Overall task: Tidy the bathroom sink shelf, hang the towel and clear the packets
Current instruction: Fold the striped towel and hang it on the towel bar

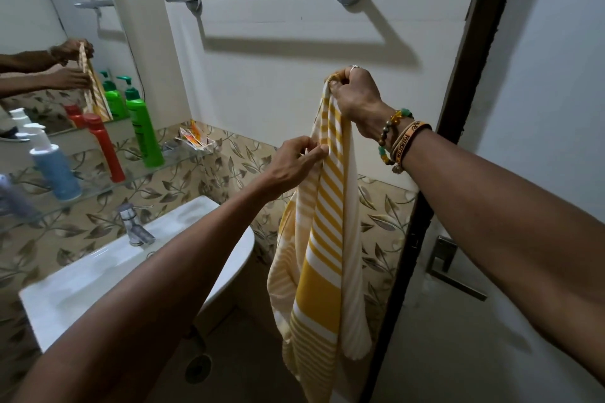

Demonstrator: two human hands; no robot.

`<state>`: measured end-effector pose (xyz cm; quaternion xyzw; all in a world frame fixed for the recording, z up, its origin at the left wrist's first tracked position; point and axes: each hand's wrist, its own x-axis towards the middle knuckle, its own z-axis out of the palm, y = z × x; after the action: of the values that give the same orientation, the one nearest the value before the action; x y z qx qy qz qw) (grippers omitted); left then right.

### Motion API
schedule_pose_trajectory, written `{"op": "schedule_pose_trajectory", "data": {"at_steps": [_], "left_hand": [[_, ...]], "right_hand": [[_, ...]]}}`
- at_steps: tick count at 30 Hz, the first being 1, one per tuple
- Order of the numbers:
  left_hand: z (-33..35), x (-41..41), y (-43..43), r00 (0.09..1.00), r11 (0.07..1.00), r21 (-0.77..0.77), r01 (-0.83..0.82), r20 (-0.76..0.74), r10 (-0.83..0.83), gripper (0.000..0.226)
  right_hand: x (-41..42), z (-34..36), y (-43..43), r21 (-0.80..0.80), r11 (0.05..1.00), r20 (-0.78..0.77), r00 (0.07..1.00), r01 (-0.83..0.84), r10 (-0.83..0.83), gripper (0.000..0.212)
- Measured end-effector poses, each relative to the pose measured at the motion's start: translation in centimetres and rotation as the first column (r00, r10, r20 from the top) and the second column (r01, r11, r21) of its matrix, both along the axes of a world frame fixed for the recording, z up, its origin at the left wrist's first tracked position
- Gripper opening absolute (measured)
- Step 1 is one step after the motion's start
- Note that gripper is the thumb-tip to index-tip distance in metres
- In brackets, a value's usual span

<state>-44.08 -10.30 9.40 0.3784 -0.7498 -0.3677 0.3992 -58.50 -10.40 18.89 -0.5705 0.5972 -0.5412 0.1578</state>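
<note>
A plain white wall (262, 52) rises above a band of leaf-patterned tiles (235, 167). A white basin (98, 275) with a steel tap (134, 226) stands at left below a mirror (39, 10). At right, a dark door frame (458, 108) borders a pale door (540, 108) with a metal handle (448, 265). The floor (248, 337) lies in shade.

Both bare arms reach forward from the lower frame. The right hand (357, 101), centre right, is fisted round the top of the towel (322, 239), with beaded bands (397, 137) on its wrist. The left hand (293, 165), lower and just left, pinches the towel's edge.
</note>
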Motion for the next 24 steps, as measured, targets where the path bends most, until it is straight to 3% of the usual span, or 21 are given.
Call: {"op": "schedule_pose_trajectory", "data": {"at_steps": [7,14,16,21,24], "left_hand": [[0.0,0.9,0.0,0.997,0.993,0.108,0.056,0.040,-0.061,0.019],[1.0,1.9,0.1,0.947,0.929,0.348,0.125,-0.320,-0.007,0.012],[1.7,2.3,0.2,0.946,0.907,0.384,0.172,-0.321,-0.044,0.009],[2.9,1.5,1.1,0.935,0.843,0.444,0.304,-0.307,-0.176,0.036],[2.5,0.9,1.5,0.921,0.850,0.432,0.301,-0.364,-0.141,0.025]], "right_hand": [[-0.5,-0.1,0.1,-0.011,0.997,0.126,0.989,-0.076,0.076,0.017],[-2.7,0.9,1.2,-0.033,0.997,0.037,0.997,-0.069,0.070,0.018],[-3.2,1.0,1.6,-0.030,0.995,0.021,0.995,-0.094,0.095,0.019],[-2.8,0.7,2.1,-0.040,0.992,0.015,0.992,-0.122,0.123,0.020],[-2.9,0.8,2.2,-0.048,0.994,0.022,0.994,-0.102,0.103,0.019]]}}
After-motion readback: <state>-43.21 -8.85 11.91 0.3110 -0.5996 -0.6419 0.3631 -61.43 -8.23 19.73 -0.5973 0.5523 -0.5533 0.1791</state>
